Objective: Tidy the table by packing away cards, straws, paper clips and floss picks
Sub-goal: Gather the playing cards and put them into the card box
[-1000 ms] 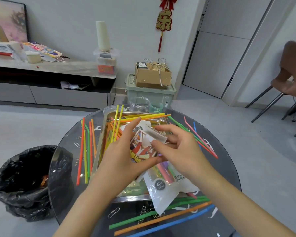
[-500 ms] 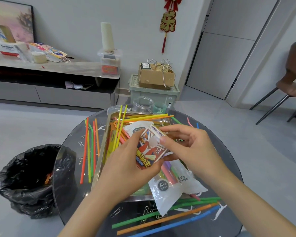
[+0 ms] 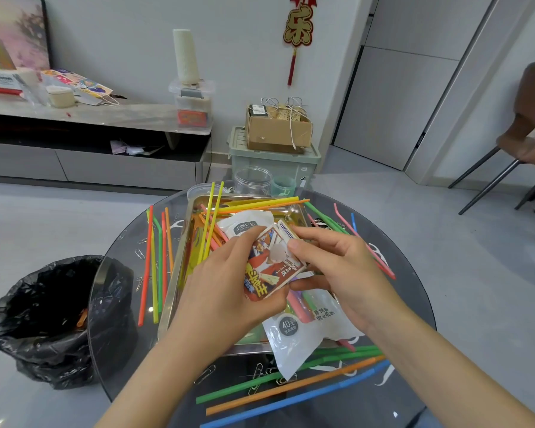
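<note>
Over the tray [image 3: 171, 291], your left hand [image 3: 220, 291] curls its fingers round the card pack [image 3: 271, 267] and your right hand [image 3: 337, 270] pinches its top end; it looks light, glossy and easily crushed, so grip its side edges, not its faces.

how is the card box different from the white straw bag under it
The card box is held up, the left hand gripping it and the right hand pinching its upper end; the straw bag lies loose, hanging over the tray at its near rim. The card box is stiff and printed red and orange; the straw bag is soft and mostly white. Both are packaging.
</note>
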Motion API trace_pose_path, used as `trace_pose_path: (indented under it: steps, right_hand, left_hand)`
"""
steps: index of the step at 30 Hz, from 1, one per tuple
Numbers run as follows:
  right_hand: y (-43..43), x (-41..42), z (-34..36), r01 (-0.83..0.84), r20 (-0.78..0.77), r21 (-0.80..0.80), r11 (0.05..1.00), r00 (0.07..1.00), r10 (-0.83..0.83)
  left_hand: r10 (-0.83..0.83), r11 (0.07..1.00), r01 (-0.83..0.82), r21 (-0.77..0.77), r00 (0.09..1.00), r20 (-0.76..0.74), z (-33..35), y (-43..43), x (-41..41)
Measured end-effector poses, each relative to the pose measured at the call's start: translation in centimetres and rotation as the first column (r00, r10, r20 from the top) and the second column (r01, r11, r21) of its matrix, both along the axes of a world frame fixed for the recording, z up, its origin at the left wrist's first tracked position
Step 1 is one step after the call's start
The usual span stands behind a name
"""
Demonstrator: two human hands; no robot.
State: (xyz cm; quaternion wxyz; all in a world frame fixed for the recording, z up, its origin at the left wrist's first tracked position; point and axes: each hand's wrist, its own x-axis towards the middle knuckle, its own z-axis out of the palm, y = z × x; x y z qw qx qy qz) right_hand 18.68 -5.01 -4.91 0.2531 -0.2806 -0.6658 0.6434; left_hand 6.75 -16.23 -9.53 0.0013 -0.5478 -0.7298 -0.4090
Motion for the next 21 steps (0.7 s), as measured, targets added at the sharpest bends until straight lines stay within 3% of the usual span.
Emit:
trace_pose_path:
  steps: [5, 21]
  right_hand:
    - [0.35, 0.27, -0.13, 0.015, -0.003, -0.083, 0.996, 1.000, -0.015]
    - [0.11, 0.40, -0.07, 0.054, -0.025, 0.117, 0.992, 0.998, -0.051]
  left_hand:
    - [-0.012, 1.000, 0.012, 0.009, 0.999, 0.045, -0.20, 0.12, 0.00]
    - [-0.008, 0.999, 0.008, -0.045, 1.000, 0.003, 0.01, 0.06, -0.13]
